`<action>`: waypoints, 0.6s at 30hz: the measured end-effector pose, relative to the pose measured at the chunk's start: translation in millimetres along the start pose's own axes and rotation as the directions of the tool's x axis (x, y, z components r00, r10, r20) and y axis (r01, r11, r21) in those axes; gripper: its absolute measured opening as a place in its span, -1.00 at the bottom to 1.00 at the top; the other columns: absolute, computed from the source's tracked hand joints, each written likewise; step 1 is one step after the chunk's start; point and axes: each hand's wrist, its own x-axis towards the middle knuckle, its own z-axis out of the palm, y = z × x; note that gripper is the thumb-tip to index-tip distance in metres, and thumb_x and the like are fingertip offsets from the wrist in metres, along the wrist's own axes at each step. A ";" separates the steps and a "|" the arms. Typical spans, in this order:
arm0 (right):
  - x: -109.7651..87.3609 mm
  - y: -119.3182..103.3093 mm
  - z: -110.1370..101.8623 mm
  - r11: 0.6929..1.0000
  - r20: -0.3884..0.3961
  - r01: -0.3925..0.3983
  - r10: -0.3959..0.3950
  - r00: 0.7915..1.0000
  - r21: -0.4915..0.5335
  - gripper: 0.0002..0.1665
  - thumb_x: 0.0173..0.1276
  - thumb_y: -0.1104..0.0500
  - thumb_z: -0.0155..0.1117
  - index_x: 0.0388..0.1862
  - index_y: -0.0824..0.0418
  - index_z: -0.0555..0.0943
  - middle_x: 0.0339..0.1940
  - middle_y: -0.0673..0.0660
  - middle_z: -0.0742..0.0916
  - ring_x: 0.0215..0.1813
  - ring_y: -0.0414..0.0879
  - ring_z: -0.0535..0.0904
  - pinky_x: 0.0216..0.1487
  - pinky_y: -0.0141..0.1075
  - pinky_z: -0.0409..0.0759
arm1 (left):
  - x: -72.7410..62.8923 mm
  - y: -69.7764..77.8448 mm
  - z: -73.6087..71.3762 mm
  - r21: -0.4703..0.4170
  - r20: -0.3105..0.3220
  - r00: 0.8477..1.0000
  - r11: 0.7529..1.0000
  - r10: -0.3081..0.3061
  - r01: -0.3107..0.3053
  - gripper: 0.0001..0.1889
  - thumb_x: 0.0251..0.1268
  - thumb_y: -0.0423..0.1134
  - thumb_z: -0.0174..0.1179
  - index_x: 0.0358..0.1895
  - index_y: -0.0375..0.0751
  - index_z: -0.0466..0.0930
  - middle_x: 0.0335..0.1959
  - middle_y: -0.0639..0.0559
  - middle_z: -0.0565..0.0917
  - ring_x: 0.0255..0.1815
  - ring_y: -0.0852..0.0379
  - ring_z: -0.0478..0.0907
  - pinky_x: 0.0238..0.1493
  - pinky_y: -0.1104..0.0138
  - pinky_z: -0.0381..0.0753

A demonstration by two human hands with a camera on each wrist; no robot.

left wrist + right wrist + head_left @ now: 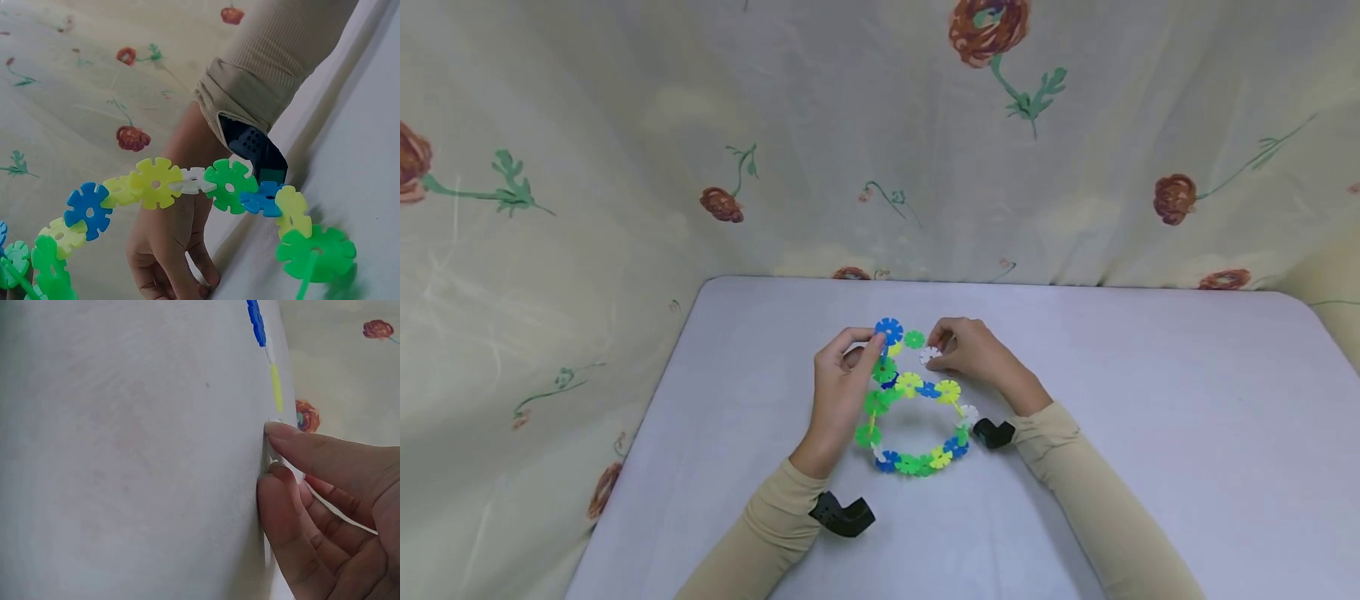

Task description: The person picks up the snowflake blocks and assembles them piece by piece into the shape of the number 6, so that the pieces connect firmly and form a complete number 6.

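A ring of interlocked flower-shaped plastic discs in green, blue, yellow and white is on the table. My left hand is at its upper left and pinches a blue flower-shaped disc between thumb and fingers. Just below that disc is a green disc of the chain. My right hand pinches a white flower-shaped disc at the table surface; the fingers hide part of it. Between the hands lies a green disc, with a yellow disc partly hidden beside it.
A pale cloth covers the table. Behind it hangs a floral curtain. Black wrist mounts, one on the left sleeve and one on the right, sit close to the ring.
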 end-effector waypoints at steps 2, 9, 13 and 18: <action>-2.2 0.8 -0.3 1.000 -0.003 0.022 -0.022 1.000 0.012 -0.73 0.26 0.21 0.56 -0.14 0.23 0.66 -0.30 0.14 0.72 -0.42 -0.13 0.58 -0.32 -0.31 0.59 | 0.0 -0.1 0.3 0.001 -0.001 1.000 1.000 -0.001 0.001 -0.77 0.58 -0.13 0.18 0.04 -0.21 0.67 -0.05 -0.11 0.73 -0.12 0.03 0.73 -0.16 0.43 0.72; -12.5 -2.1 -12.2 0.983 -0.047 0.104 -0.098 0.994 0.150 -0.86 0.41 0.20 0.43 -0.11 0.21 0.72 -0.24 0.17 0.77 -0.27 -0.01 0.71 -0.27 -0.22 0.78 | -1.1 -0.6 0.7 0.010 -0.005 1.000 1.000 -0.002 0.002 -0.77 0.58 -0.12 0.18 0.02 -0.20 0.67 -0.05 -0.12 0.73 -0.15 0.12 0.71 -0.18 0.43 0.69; -21.5 -14.0 -28.0 0.955 -0.119 0.183 -0.159 0.980 0.235 -0.81 0.41 0.16 0.44 -0.06 0.22 0.77 -0.17 0.19 0.82 -0.15 0.08 0.77 -0.15 -0.07 0.81 | -0.8 -0.9 0.5 0.006 -0.005 1.000 1.000 0.001 -0.001 -0.77 0.58 -0.11 0.18 0.02 -0.19 0.67 -0.07 -0.15 0.72 -0.20 0.12 0.68 -0.23 0.44 0.65; -32.1 -35.1 -43.5 0.910 -0.203 0.289 -0.235 0.950 0.299 -0.77 0.40 0.17 0.45 -0.05 0.27 0.78 -0.13 0.20 0.84 -0.19 -0.10 0.80 -0.13 -0.22 0.81 | -1.0 0.3 0.1 0.012 -0.004 1.000 1.000 0.005 -0.005 -0.76 0.58 -0.10 0.17 0.03 -0.17 0.65 -0.08 -0.14 0.69 -0.25 0.12 0.65 -0.27 0.44 0.63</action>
